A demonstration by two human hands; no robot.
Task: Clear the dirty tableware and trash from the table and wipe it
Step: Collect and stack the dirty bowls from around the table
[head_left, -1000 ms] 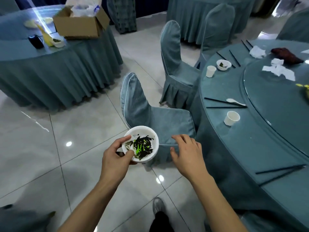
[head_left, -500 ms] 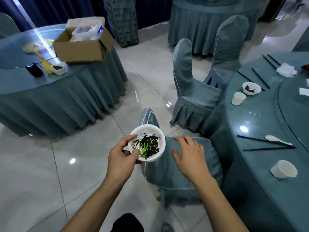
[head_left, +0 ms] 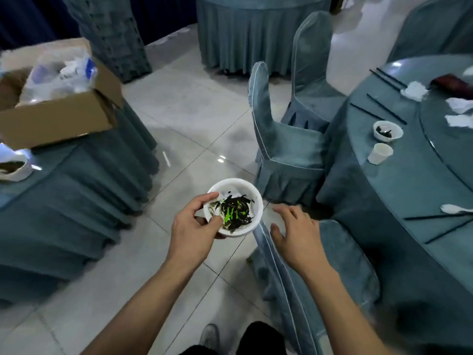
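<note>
One white bowl point(head_left: 234, 207) rim up, pinched by left hand point(head_left: 193, 233), right hand point(head_left: 298, 235) fingers spread, empty.

White bowl point(head_left: 234, 190), black-green scraps point(head_left: 234, 212)

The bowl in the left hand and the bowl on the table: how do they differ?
The held bowl is gripped in the left hand above the floor; the table bowl sits beside a paper cup. The held bowl carries many dark and green scraps, the table bowl only a few dark ones. Both are white.
</note>
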